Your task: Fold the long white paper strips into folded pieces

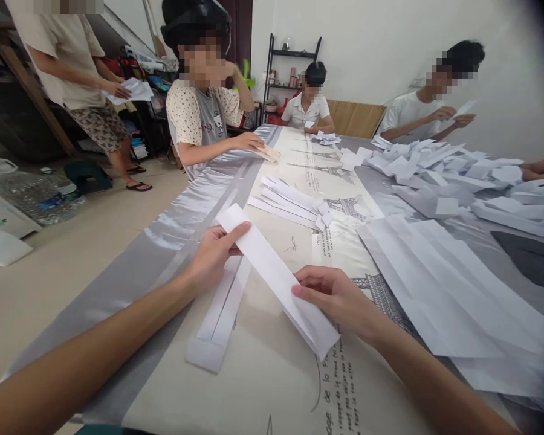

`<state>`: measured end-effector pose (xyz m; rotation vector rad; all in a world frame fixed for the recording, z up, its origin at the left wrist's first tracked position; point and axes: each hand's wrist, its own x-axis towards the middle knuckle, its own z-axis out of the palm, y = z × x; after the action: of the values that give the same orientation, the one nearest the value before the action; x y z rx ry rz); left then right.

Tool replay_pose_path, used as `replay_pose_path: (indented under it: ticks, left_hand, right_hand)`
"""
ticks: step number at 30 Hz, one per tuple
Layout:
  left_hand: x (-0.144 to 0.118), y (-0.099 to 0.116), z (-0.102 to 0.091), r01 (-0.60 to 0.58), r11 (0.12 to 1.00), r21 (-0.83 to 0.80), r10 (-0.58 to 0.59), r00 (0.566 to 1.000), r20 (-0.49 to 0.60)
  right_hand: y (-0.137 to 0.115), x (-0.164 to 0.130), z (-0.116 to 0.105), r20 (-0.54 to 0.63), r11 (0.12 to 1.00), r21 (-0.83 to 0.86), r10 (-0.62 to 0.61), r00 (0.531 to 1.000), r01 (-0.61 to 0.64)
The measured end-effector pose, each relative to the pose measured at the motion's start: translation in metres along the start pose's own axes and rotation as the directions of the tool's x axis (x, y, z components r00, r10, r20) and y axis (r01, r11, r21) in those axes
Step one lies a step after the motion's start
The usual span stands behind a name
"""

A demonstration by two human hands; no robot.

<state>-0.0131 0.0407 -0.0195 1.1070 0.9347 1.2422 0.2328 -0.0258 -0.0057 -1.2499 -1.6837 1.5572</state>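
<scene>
1. Diagonally, a folded paper (269,260) slants between both hands over the tablecloth (176,399), its far end at the left hand (215,254), its near end reaching past the right hand (333,296).
2. The left hand pinches that far end, thumb on top.
3. The right hand pinches the right edge, thumb on top, fingers partly hidden.
4. Another strip (204,349) lies below the left hand; whether they touch, I cannot tell.

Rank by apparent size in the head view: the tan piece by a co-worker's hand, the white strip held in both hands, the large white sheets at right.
1. Large white sheets
2. White strip
3. Tan piece, farthest away, so its true size is unsure.
</scene>
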Motion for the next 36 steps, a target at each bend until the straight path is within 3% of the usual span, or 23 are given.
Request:
replay_pose_path:
  ticks: [6,13,17,21,27,29,33,36]
  left_hand:
    - [0.007,0.000,-0.007,-0.089,0.996,-0.002,0.088,0.988,-0.126]
    - [0.012,0.001,-0.013,-0.132,0.991,0.024,0.134,0.984,-0.114]
    - [0.002,0.000,-0.001,-0.051,0.997,0.058,0.049,0.998,0.034]
    - [-0.015,0.005,0.015,0.003,0.983,0.186,-0.050,0.967,0.249]
    - [-0.019,0.010,0.016,-0.044,0.976,0.212,0.007,0.985,0.173]
    - [-0.019,0.007,0.016,-0.025,0.977,0.213,-0.017,0.981,0.195]
    - [-0.026,0.007,0.021,0.032,0.939,0.343,-0.141,0.944,0.299]
    - [-0.032,0.011,0.024,0.023,0.938,0.346,-0.126,0.952,0.278]
  right_hand:
    - [-0.002,0.000,0.001,-0.007,0.999,-0.038,-0.023,1.000,0.023]
    - [-0.003,0.000,0.000,-0.059,0.998,-0.039,-0.042,0.997,0.040]
    - [-0.002,0.001,0.002,-0.132,0.996,-0.043,-0.077,0.988,0.072]
    - [0.002,0.003,0.005,-0.155,0.991,-0.084,-0.119,0.981,0.107]
    - [0.011,0.005,0.006,-0.205,0.942,-0.290,-0.231,0.951,0.166]
    - [0.011,0.004,0.007,-0.217,0.913,-0.355,-0.291,0.932,0.202]
    - [0.006,0.003,0.012,-0.174,0.898,-0.361,-0.329,0.928,0.251]
    - [0.005,0.003,0.012,-0.178,0.918,-0.307,-0.313,0.933,0.250]
